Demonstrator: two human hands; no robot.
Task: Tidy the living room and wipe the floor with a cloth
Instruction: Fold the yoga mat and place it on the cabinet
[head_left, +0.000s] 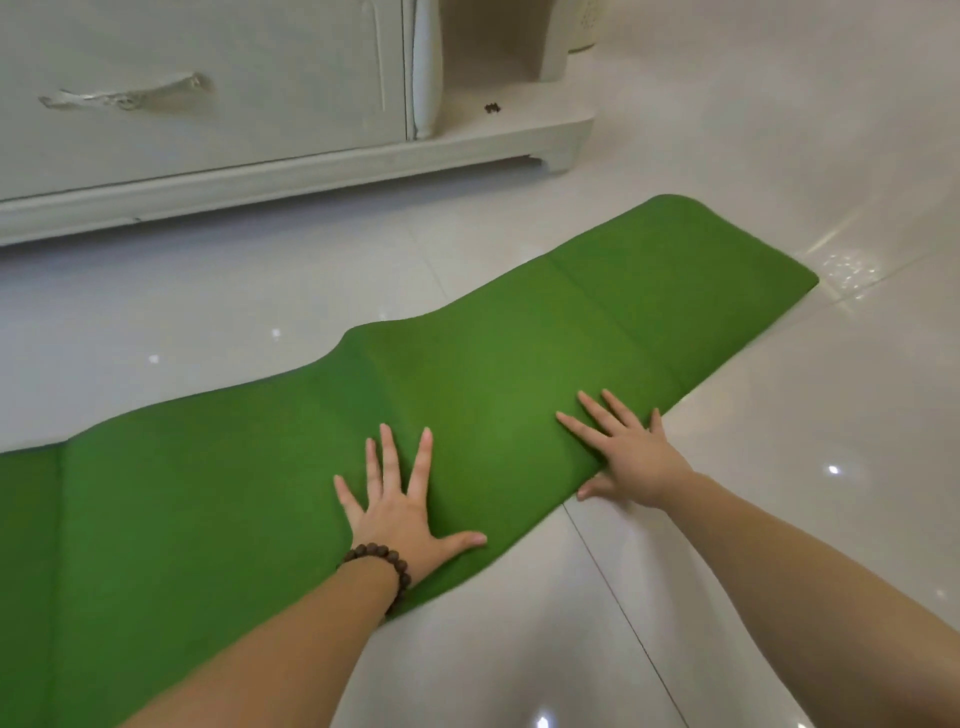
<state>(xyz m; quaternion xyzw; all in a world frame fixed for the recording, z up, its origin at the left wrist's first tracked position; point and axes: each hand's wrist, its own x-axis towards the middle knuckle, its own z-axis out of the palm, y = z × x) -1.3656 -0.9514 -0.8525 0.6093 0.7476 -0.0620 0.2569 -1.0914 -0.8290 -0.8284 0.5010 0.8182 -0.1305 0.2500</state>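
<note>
A long green cloth (519, 364) lies spread on the glossy white tiled floor (779, 467), running from the lower left to the upper right, with a raised ripple near its middle. My left hand (400, 509), with a dark bead bracelet on the wrist, presses flat on the cloth near its front edge, fingers spread. Further right, my right hand (623, 457) also lies flat with fingers apart; its fingers rest on the cloth and its thumb is at the cloth's front edge on the tile. Neither hand grips anything.
A low white cabinet (208, 130) with a drawer handle (124, 96) stands along the back left, its base ledge close to the cloth's far edge. A small dark object (492, 108) sits on its open shelf. Bare tile extends to the right and front.
</note>
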